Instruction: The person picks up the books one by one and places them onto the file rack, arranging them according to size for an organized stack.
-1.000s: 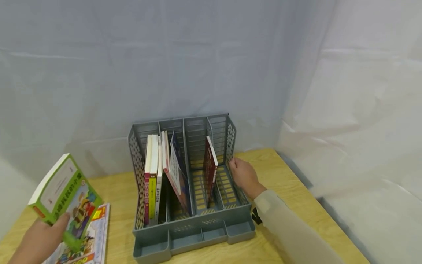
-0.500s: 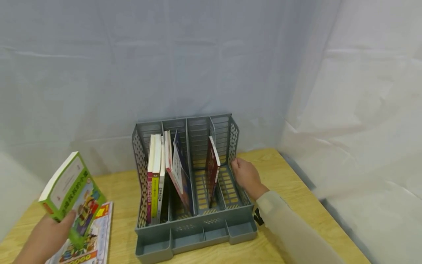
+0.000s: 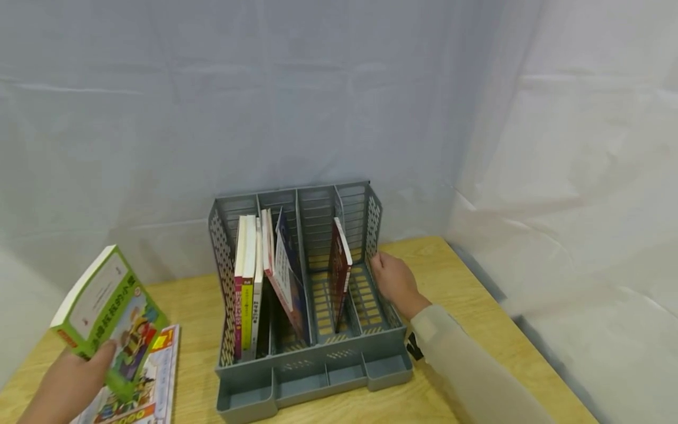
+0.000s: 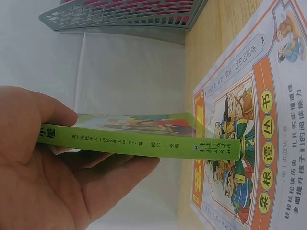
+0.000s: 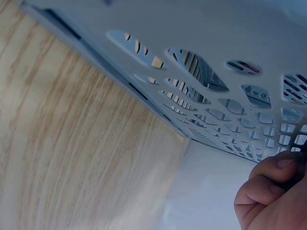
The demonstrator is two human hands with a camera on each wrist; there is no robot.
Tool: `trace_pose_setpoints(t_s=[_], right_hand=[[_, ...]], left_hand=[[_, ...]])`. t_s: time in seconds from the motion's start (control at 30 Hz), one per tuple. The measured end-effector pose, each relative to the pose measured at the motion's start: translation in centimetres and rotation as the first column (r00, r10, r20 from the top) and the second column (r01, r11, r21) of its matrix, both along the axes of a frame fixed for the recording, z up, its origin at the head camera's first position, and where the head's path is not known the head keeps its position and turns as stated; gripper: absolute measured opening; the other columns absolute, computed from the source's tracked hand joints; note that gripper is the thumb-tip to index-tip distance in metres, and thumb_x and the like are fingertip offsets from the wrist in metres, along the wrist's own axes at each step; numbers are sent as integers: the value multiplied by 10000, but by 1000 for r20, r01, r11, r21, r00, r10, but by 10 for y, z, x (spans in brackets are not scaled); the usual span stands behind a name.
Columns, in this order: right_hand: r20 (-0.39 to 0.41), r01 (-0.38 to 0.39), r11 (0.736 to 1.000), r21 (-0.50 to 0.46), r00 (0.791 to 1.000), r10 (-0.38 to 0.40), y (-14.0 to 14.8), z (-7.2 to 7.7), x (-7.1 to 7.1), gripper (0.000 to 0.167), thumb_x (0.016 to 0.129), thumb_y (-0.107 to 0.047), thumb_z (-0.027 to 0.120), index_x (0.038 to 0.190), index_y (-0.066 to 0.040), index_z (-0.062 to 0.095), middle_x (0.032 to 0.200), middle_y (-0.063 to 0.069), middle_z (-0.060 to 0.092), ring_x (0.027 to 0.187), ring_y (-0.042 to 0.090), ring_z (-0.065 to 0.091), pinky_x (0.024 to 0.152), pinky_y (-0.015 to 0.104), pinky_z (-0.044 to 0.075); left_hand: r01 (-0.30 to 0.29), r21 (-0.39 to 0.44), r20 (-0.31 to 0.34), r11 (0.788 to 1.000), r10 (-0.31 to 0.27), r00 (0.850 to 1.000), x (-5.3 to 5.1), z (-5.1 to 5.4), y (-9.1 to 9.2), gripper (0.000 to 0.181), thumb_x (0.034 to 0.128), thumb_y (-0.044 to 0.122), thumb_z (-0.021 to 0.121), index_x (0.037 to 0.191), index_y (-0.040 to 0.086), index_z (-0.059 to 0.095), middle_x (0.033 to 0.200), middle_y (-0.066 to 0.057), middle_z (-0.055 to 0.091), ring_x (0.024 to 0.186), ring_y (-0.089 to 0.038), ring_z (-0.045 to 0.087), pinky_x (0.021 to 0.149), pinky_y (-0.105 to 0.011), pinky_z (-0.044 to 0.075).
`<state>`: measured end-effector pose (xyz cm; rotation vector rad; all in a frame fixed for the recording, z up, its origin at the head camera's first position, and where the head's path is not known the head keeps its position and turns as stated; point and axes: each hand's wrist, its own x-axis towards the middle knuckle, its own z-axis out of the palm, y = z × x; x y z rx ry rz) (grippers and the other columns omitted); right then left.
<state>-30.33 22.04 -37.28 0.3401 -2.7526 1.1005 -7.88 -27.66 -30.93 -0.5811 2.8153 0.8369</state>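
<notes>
My left hand (image 3: pixel 69 377) pinches a green paperback book (image 3: pixel 111 318) by its lower corner, thumb on the front cover and fingers behind. The left wrist view shows the spine (image 4: pixel 139 146) between thumb and fingers. Held tilted, it is above an orange-and-white picture book (image 4: pixel 268 158) lying flat on the table. With curled fingers, my right hand (image 3: pixel 397 282) grips the front edge of the right side wall of a grey file rack (image 3: pixel 312 359). In the right wrist view, the curled fingers are at the perforated wall (image 5: pixel 211 105).
Several thin books (image 3: pixel 247 294) stand in the rack's left compartment. More books (image 3: pixel 283 277) lean in the second one, and a dark red book (image 3: pixel 340 271) stands by the divider farther right. Shallow trays (image 3: pixel 318 380) line the rack's front. A white sheet (image 3: pixel 291 100) hangs behind the wooden table (image 3: pixel 196 306).
The head view shifts slightly right and back again. The left hand keeps hold of the green book with little movement, and the right hand stays on the rack's side wall.
</notes>
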Motion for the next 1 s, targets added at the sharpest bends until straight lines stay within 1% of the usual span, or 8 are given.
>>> trace_pose_setpoints(t_s=[0.13, 0.33, 0.47, 0.57, 0.7, 0.77, 0.87, 1.0], right_hand=[[-1, 0, 1000, -5, 1000, 0, -1, 3, -2, 424, 1104, -299, 257, 725, -150, 374, 613, 44, 413, 534, 194, 283, 585, 334, 265], [-2, -17, 1000, -24, 1000, 17, -3, 4, -2, 406, 1107, -290, 265, 737, -151, 358, 615, 33, 386, 539, 189, 273, 578, 332, 261], [18, -21, 1000, -18, 1000, 21, 0, 5, -1, 414, 1117, -287, 271, 739, -147, 368, 606, 26, 387, 528, 183, 282, 569, 327, 275], [25, -11, 1000, -25, 1000, 11, 3, 5, 1, 431, 1122, -300, 267, 736, -144, 381, 597, 25, 395, 518, 187, 293, 566, 332, 286], [-6, -8, 999, -44, 1000, 8, 4, 6, -1, 429, 1117, -309, 263, 740, -141, 381, 608, 37, 403, 529, 194, 294, 576, 342, 282], [-3, -6, 999, -36, 1000, 6, 3, 6, -1, 420, 1110, -308, 262, 742, -144, 383, 615, 37, 411, 534, 194, 304, 576, 343, 288], [17, -2, 1000, -27, 1000, 2, 2, 4, 0, 418, 1098, -304, 261, 741, -143, 404, 619, 40, 429, 535, 200, 325, 576, 343, 308], [28, 1, 1000, -25, 1000, 0, 1, 1, 1, 424, 1094, -313, 257, 746, -137, 426, 624, 48, 441, 540, 206, 331, 582, 346, 316]], left_hand=[[-11, 3, -9, 1000, 11, 1000, -1, 2, -3, 730, 1111, 326, 310, 1554, -148, -23, 1413, -523, 301, 1119, -644, 568, 717, -587, 573], [-7, 5, -29, 1000, 7, 1000, 1, 7, 0, 710, 1116, 309, 300, 1552, -152, -20, 1411, -524, 306, 1095, -637, 584, 719, -598, 576], [-1, 16, -25, 1000, 1, 1000, 2, 9, 5, 707, 1119, 317, 288, 1553, -153, -13, 1426, -517, 306, 1110, -633, 582, 740, -611, 568], [28, 18, -49, 999, -28, 998, 0, 10, 7, 711, 1121, 331, 283, 1556, -154, -4, 1446, -513, 289, 1162, -653, 542, 784, -667, 542], [48, 30, -89, 998, -45, 995, -2, 11, 7, 720, 1124, 350, 273, 1567, -133, -26, 1464, -517, 246, 1208, -680, 485, 798, -709, 511], [31, 40, -78, 999, -28, 997, 0, 11, 7, 722, 1123, 344, 276, 1568, -124, -44, 1463, -522, 237, 1199, -678, 492, 784, -683, 528], [-7, 45, -39, 999, 8, 999, 3, 10, 8, 729, 1121, 349, 281, 1571, -111, -61, 1469, -517, 225, 1210, -677, 479, 800, -683, 524], [-23, 9, -10, 1000, 23, 1000, 7, 8, 7, 720, 1120, 350, 273, 1561, -134, -28, 1460, -514, 240, 1202, -675, 485, 827, -723, 494]])
